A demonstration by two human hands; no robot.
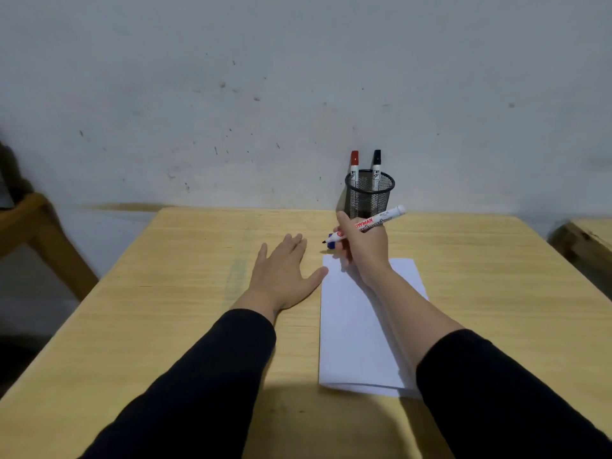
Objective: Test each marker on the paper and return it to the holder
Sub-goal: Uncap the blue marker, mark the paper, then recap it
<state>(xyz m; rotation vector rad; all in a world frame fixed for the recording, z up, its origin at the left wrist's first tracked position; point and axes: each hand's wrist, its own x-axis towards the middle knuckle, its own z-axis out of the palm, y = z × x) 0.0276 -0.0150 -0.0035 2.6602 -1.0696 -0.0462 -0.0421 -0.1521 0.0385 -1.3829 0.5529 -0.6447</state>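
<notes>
blue marker (366, 225) (cap unseen), right hand (362, 250) gripping

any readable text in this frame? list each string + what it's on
"OWMAN", red capitals on the barrel of the blue marker held in the right hand; the first letter is hidden by the thumb.
A second, larger red word below it on the same barrel: too covered by the fingers to read.
Small black marks on the barrels of the red marker and black marker in the holder: too small to read.
</notes>
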